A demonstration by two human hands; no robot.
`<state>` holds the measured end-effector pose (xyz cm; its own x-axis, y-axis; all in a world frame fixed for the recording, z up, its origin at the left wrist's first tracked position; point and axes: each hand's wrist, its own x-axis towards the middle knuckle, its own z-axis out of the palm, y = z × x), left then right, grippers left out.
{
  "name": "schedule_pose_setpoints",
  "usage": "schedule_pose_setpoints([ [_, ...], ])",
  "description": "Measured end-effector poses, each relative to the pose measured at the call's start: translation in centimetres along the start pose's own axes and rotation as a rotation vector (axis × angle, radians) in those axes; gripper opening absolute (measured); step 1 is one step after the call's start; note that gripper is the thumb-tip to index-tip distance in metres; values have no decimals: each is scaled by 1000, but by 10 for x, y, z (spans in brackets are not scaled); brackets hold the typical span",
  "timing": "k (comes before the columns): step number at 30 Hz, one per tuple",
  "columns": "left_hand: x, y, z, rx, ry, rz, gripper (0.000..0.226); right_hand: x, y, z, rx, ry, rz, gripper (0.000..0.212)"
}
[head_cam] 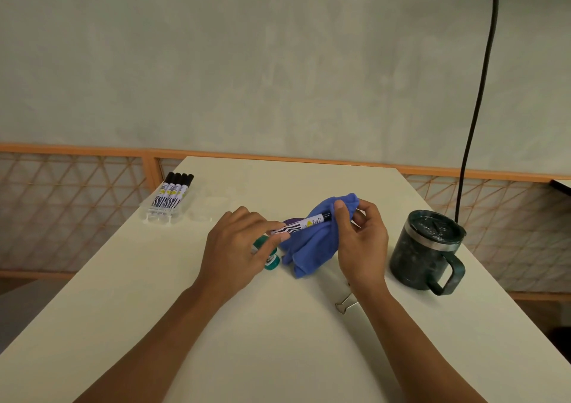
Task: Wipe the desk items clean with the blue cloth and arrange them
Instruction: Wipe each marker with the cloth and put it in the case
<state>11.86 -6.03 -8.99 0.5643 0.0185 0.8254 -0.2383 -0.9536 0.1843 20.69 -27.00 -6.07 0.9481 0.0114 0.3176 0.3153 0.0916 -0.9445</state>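
Head view: a white rectangular tabletop (278, 356) runs away from the cam to a pale plaster wall. Both forearms come in from the bottom edge.

The left hand (238, 248), back up, pinches the zebra-striped tail of a white marker pen w/ black cap (304, 225) btw thumb and fingertips. The pen is held off the table, approx. level, w/ the cap end pointing right and slightly away.

The right hand (361, 245) grips a crumpled blue microfibre cloth (309, 251). Its thumb presses the fabric over the pen's cap end and the other fingers curl behind, so the cloth wraps that end. The rest of the cloth hangs down at the ctr of the desk; can't tell whether its lower folds touch the top.

Just beside the left fingers are two small teal round pieces (272, 262), partly hidden; can't tell what they are. A purple rounded thing (292, 221) peeks out behind the pen, mostly covered.

At the far left corner a clear plastic case w/ a row of matching black-capped markers (171, 195) lies flat, caps away from the cam.

On the right, a dark lidded metal mug w/ handle (428, 248) stands upright near the right hand, not touching it.

A silver wire binder-clip handle (344, 303) lies on the table just left of the right wrist, its body hidden by the forearm.

A black cable (475, 109) hangs down the wall behind the mug. An orange wooden rail w/ lattice (77, 201) runs behind the desk.
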Motion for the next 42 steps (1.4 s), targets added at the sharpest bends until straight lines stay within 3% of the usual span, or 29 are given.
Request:
schedule_pose_setpoints([
  [3,1,1,-3,-38,14,-42,29,-1,2,3,7,22,9,16],
  [5,0,4,-5,-84,31,-90,31,0,2,2,57,47,48,26],
  [8,1,12,-11,-242,51,-286,34,3,0,0,151,46,137,31],
  [11,2,20,-11,-391,71,-438,26,0,-3,3,274,-62,229,31],
  [18,-2,28,-4,-450,3,-465,23,-8,-6,6,350,-336,201,30],
  [22,-2,29,-5,-471,-38,-483,20,-8,-4,6,252,-372,173,33],
  [26,-3,35,-4,-440,-71,-413,24,-10,-8,4,172,-293,110,30],
  [31,-1,33,-6,-440,-132,-407,46,-11,-12,5,141,-220,29,21],
  [38,7,25,-23,-520,3,-515,28,-9,-4,5,-102,-200,-130,15],
  [42,12,23,-30,-574,29,-622,23,-13,1,8,-232,-312,-172,10],
])
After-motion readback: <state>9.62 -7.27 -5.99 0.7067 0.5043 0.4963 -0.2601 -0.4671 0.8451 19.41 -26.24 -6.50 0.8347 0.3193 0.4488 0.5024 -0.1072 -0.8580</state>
